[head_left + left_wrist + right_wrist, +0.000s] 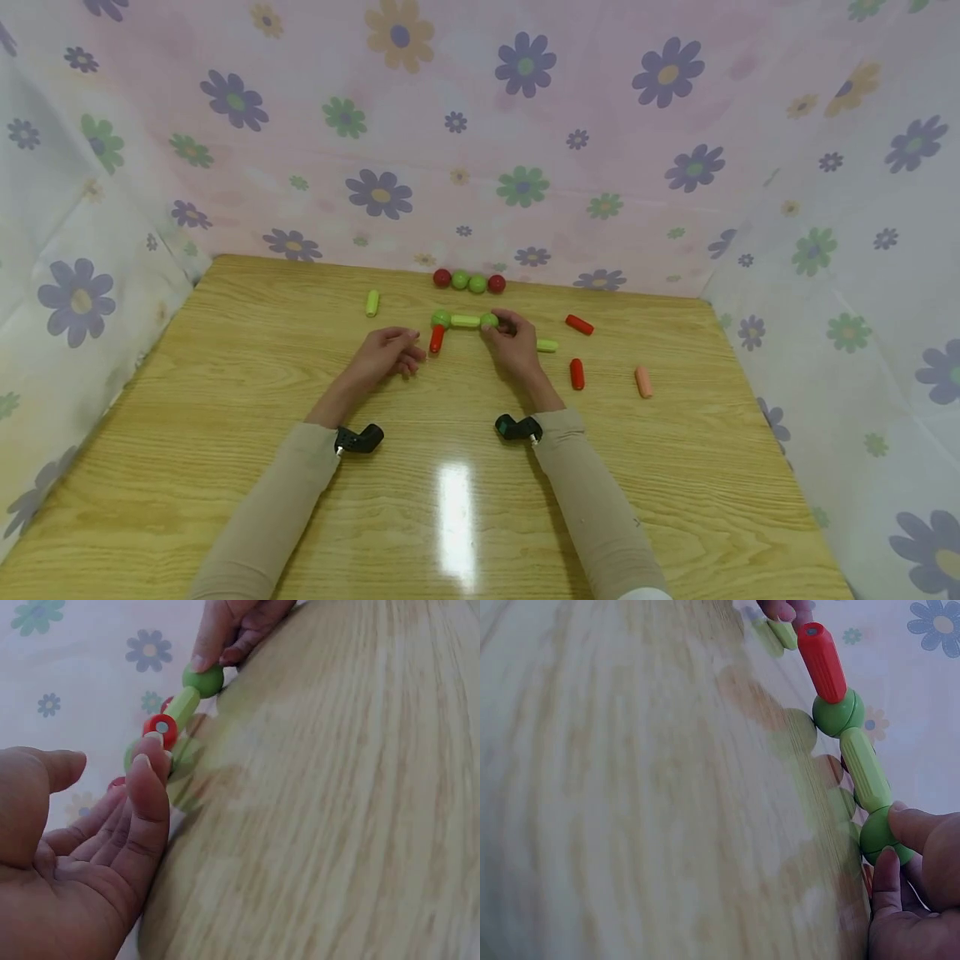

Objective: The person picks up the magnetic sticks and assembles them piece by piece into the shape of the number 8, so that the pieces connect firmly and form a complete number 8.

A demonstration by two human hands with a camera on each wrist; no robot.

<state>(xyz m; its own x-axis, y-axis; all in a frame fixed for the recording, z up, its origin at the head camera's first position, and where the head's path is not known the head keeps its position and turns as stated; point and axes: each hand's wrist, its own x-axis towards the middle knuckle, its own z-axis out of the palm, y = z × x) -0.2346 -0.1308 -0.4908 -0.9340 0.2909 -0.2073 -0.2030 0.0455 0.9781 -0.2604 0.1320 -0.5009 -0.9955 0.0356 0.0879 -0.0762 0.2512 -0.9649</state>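
Note:
My right hand pinches a green ball between thumb and fingers. That ball ends a joined piece: a light green stick runs from it to a second green ball. From the second ball a red stick points toward me, a small metal dot showing on its free end. My left hand is just left of the red stick, with fingers loosely bent and thumb apart. In the left wrist view its fingertips overlap the red stick's end, with nothing held between thumb and fingers.
Behind the joined piece, a row of red and green balls lies near the flowered cloth. A light green stick is at left. Right of my right hand lie another light green stick, red sticks and a pink stick.

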